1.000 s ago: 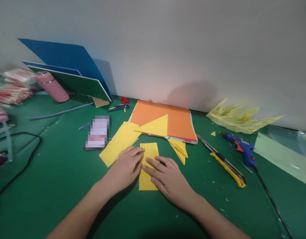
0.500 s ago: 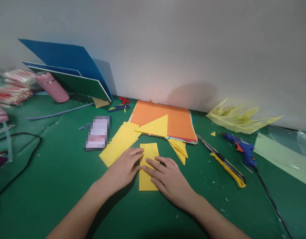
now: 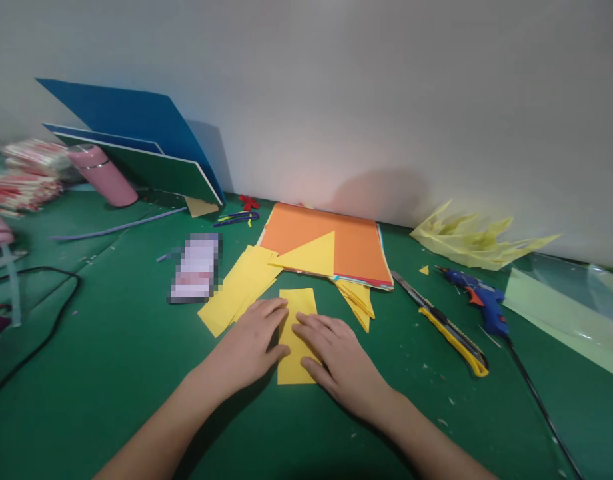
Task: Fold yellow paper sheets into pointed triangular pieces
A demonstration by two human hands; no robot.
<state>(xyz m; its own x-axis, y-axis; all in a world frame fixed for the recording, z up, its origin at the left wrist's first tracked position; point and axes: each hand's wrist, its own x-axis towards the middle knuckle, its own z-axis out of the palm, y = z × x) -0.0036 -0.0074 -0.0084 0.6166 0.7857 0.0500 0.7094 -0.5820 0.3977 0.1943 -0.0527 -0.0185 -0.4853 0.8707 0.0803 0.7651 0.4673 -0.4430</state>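
A narrow yellow paper rectangle (image 3: 297,370) lies flat on the green table, its short side facing me. My left hand (image 3: 256,340) rests at its left edge, fingers stretched out and thumb apart. On its right half lies my right hand (image 3: 339,357), fingers extended over the paper. Just beyond, to the left, are more yellow paper strips (image 3: 239,283). A yellow paper triangle (image 3: 314,257) sits on a stack of coloured paper with an orange sheet (image 3: 331,227) on top. Several folded yellow pieces (image 3: 356,300) stick out below the stack.
Right of my hands lie a yellow utility knife (image 3: 456,340), a blue glue gun (image 3: 479,297) with its cord, and a spiky pale yellow paper piece (image 3: 481,237). To the left are a blurred phone (image 3: 194,268), a pink bottle (image 3: 104,177) and blue boards (image 3: 121,110) against the wall.
My right fingers have shifted slightly up the paper and closer together. The left hand has hardly moved. The view has turned very slightly; the yellow rectangle stays in place.
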